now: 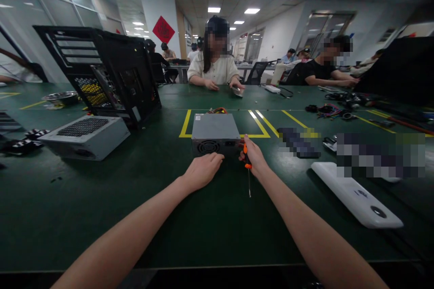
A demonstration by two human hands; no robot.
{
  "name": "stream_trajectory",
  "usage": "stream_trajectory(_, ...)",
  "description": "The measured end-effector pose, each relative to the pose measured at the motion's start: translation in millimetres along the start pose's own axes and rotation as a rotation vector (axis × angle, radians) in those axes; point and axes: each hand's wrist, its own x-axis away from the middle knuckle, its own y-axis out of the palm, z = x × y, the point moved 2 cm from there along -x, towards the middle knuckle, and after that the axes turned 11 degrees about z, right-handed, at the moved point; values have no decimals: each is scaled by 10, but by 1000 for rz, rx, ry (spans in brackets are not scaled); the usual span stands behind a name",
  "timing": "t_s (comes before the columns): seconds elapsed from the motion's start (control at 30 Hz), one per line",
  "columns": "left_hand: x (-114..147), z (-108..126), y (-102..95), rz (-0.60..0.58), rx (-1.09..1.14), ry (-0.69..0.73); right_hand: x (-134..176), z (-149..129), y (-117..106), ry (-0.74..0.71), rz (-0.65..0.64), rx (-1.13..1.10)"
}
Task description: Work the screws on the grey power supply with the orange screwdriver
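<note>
Forearms [135, 226] nearest; power supply [216, 126] grey, boxy, round-grilled.

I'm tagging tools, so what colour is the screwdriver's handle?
The screwdriver handle is orange and black, as the head view shows.

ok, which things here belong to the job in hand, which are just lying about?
Likely in the job:
gray power supply, left hand at its near side
orange-and-black screwdriver, in right hand

Seemingly lying about:
black computer case
second power supply
metal bowl
cable bundle
white oblong device
</note>
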Motion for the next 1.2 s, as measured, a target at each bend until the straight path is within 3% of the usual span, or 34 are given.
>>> stream_trajectory(0.1,-95,57,82,-10,-18,92,-1,2,1,0,-5,-10)
stream_trajectory(0.2,-115,-6,87,25,117,46,-34,16,-14,18,4,-20)
stream_trajectory(0.37,-2,-208,-76,239,528,-248,-108,-10,-91,57,106,-76)
stream_trajectory(0.5,74,-366,-222,388,571,-434,-69,-205,-224,-23,235,-161)
stream_trajectory(0.6,83,-361,-225,306,407,-360,72,-423,-306,-161,292,-212)
stream_trajectory(0.77,95,-199,-93,85,91,-129,471,-666,-231,-718,282,-200)
stream_trajectory(0.83,100,-154,-46,22,-11,-95,606,-642,-134,-820,244,-147)
stream_trajectory(1.0,105,-109,12,-14,-198,-71,719,-518,41,-725,92,-107)
stream_trajectory(1.2,129,-108,-19,-38,-135,-49,683,-570,4,-508,-7,-229)
